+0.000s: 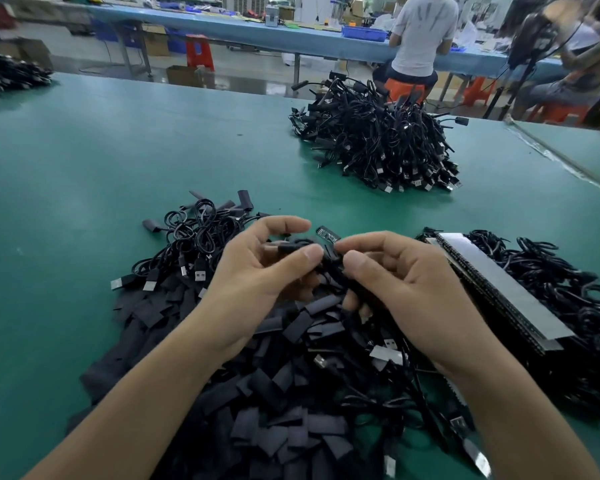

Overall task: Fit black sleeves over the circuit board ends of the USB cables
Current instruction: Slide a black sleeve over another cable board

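On green factory table (84, 174) beside cable pile (378, 140): left grip (257, 268) tight on black sleeve (291, 245), right grip (406, 292) tight on cable (327, 234).

Green worktable (118, 140), long blue bench (257, 32) behind, red stools (200, 51), glossy grey floor (243, 69)

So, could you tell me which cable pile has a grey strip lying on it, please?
The pile nearest the right hand; a long grey strip lies along it, while the other piles have none.
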`<state>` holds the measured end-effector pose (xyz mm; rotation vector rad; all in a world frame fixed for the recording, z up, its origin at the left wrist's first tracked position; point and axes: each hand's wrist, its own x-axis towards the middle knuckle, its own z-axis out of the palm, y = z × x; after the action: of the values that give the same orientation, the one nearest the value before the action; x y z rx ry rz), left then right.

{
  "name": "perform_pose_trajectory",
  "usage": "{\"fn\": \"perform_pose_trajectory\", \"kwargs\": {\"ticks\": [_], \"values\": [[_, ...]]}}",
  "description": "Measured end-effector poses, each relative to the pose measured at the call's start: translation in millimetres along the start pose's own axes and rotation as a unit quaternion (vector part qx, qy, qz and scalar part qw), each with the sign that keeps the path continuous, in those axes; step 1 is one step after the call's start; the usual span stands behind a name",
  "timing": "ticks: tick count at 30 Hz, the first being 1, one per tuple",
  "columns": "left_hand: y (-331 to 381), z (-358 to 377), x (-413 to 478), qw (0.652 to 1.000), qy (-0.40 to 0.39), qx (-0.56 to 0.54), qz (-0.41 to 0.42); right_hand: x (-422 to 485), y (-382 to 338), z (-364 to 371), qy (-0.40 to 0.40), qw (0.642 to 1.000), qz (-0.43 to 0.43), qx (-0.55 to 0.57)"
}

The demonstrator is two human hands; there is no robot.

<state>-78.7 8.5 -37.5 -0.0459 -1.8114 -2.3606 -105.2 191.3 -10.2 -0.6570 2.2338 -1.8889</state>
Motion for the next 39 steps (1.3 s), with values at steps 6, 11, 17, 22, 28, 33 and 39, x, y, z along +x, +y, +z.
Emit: {"fn": "perform_pose_trajectory", "kwargs": {"ticks": [6,11,17,22,28,33,39], "values": [[1,-2,1,0.996,0.039,-0.066,0.055,-4,3,-1,0.021,0.954,-0.045,-0.297],[6,-8,4,0.990,0.054,-0.118,0.055,-4,5,-12,0.005,0.904,0.065,-0.423],[-5,-11,8,0.990,0.130,0.021,0.042,-2,14,-11,0.003,0.930,0.073,-0.361],[-13,-16,7,0.952,0.127,0.276,0.031,0,8,-11,0.093,0.971,-0.032,-0.218],[-13,-3,-1,0.979,-0.033,0.198,0.039,-1,5,3,0.070,0.979,-0.102,-0.161],[-6,2,-3,0.986,-0.072,0.142,0.045,-4,2,12,0.054,0.971,-0.155,-0.171],[-1,5,-2,0.997,-0.072,-0.004,0.005,-1,3,14,0.128,0.980,-0.131,-0.074]]}}
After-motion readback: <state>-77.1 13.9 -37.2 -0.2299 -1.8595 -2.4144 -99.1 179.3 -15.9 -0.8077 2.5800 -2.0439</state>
